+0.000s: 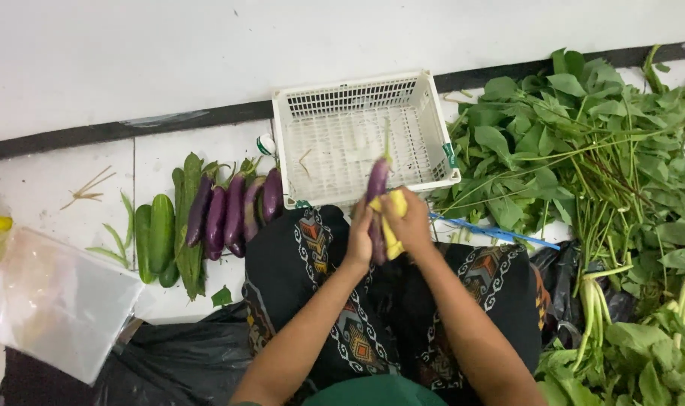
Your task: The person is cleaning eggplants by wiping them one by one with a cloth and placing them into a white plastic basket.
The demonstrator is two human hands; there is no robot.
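Centre frame, over the lap: left hand (359,239) fingers wrapped around a purple eggplant (377,180), held upright. Right hand (408,222) clamps a yellow cloth (393,225) against it. White basket (361,135) at 12 o'clock. Risk: slick skin, one-handed grip; hard rubbing could slip it floorward.

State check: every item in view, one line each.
Left hand: gripping held eggplant.
Right hand: pressing yellow cloth to it.
Held eggplant: upright, stem up.
Yellow cloth: bunched against eggplant.
Basket: upright, nearly empty.
Eggplant row: lying side by side on floor.
Cucumbers: lying beside them.
Leafy greens: loose pile.
Clear bag: lying flat.
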